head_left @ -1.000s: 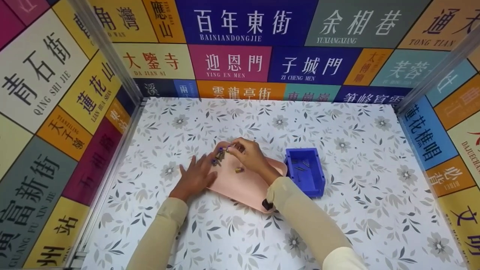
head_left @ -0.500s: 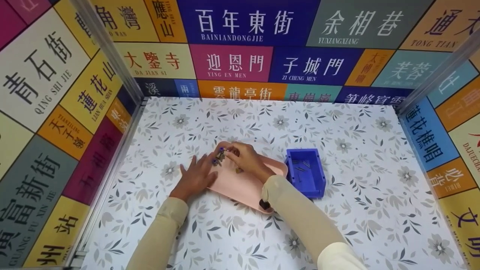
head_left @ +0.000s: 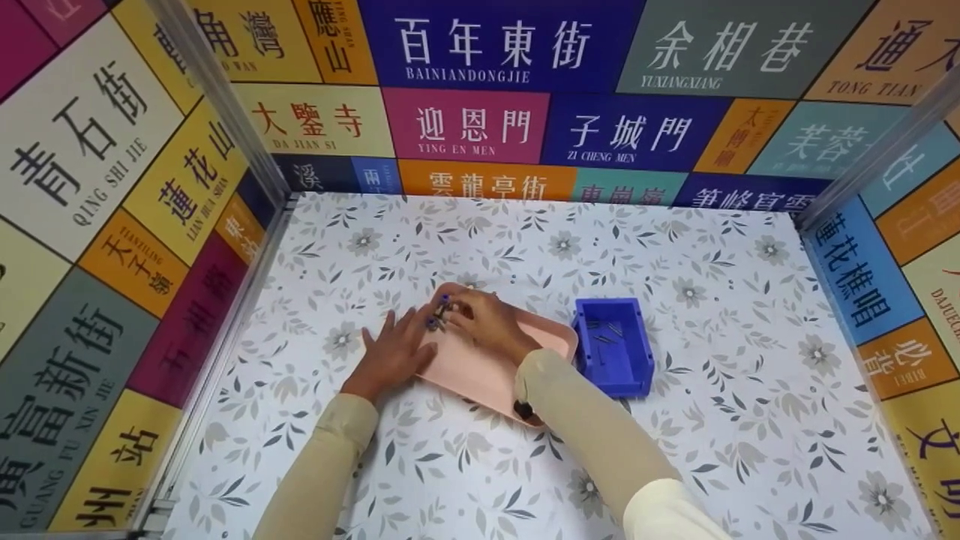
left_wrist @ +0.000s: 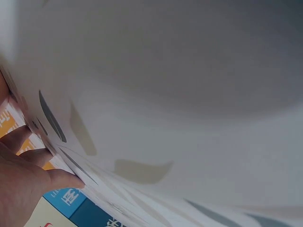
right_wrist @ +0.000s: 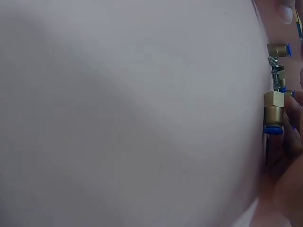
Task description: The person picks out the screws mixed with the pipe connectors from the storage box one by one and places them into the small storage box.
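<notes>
Left hand (head_left: pixel 394 351), fingers straight and spread, rests at the left edge of the pink tray (head_left: pixel 472 375), seemingly to steady it, while the right hand (head_left: pixel 487 321) bends its fingers over small metal fittings (right_wrist: pixel 274 114) near the far-left corner, whether gripping one I cannot tell.

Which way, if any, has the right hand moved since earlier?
Yes: against the blue bin, the right hand has shifted slightly left and down in the head view.

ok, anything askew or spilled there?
The pink tray sits askew to the edges of the table, while the blue parts bin is nearly square. No spill or damage visible, though the right hand partly hides the brass push-in fittings.
</notes>
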`<state>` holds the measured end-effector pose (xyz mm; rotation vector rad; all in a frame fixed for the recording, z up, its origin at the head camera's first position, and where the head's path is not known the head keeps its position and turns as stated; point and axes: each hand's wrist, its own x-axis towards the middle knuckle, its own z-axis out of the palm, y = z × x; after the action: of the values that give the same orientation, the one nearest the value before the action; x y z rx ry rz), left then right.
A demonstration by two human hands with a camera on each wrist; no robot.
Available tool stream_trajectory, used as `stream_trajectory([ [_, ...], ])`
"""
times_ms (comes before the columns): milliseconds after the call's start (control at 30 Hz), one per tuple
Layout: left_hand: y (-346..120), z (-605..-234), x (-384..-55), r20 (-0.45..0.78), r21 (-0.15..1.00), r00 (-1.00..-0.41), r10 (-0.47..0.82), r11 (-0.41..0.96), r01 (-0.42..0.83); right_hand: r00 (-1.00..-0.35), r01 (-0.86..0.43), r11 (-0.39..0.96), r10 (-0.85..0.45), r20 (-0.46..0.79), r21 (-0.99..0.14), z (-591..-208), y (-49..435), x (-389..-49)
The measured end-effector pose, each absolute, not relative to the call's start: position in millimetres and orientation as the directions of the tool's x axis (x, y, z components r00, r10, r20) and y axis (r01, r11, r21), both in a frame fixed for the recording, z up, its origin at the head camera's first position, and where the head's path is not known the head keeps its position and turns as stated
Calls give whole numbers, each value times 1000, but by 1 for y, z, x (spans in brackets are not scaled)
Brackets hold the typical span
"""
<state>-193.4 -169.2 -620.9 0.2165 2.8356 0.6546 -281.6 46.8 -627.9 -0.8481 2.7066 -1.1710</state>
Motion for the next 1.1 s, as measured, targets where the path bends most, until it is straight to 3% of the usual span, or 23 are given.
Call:
stream_trajectory([
  [633,-169,-617,-191,-147,436,-967,206,891,123,-811,-580,673,-530,247,-460,-642,43,-280],
  [1100,-170,-619,-192,-176,429,-964,200,897,108,-823,-560,638,-504,263,-529,-643,43,-280],
])
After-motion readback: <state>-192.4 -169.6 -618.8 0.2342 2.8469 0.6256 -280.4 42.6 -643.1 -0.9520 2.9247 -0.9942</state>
